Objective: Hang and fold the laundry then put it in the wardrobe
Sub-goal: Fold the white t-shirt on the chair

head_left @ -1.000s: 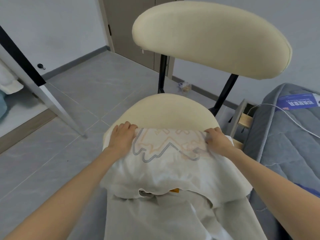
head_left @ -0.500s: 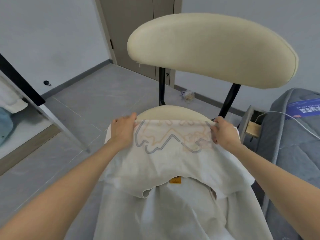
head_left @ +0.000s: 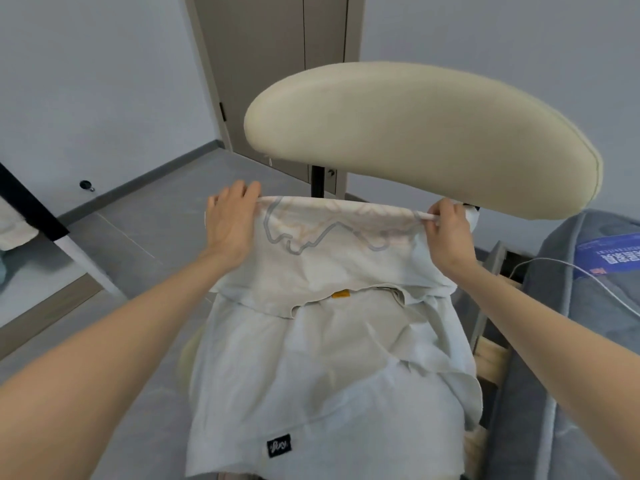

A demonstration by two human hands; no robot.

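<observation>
A white T-shirt (head_left: 332, 358) with a grey and orange print hangs lifted in front of a cream chair (head_left: 415, 133), its lower part draped over the seat. The upper fold is stretched between my hands. My left hand (head_left: 230, 220) grips the fold's left end, and my right hand (head_left: 446, 226) pinches its right end, just below the chair's backrest. A small black label (head_left: 278, 445) shows on the shirt's near hem and an orange tag (head_left: 341, 293) near the middle.
A grey mattress (head_left: 588, 306) with a blue paper (head_left: 613, 256) and a white cable (head_left: 571, 268) lies at the right. A white-and-black frame (head_left: 52, 233) slants at the left. Grey tiled floor (head_left: 145, 209) and a brown door (head_left: 270, 81) lie behind the chair.
Both hands have raised the folded edge of the shirt off the chair seat, up toward the backrest. The shirt now hangs stretched between them.
</observation>
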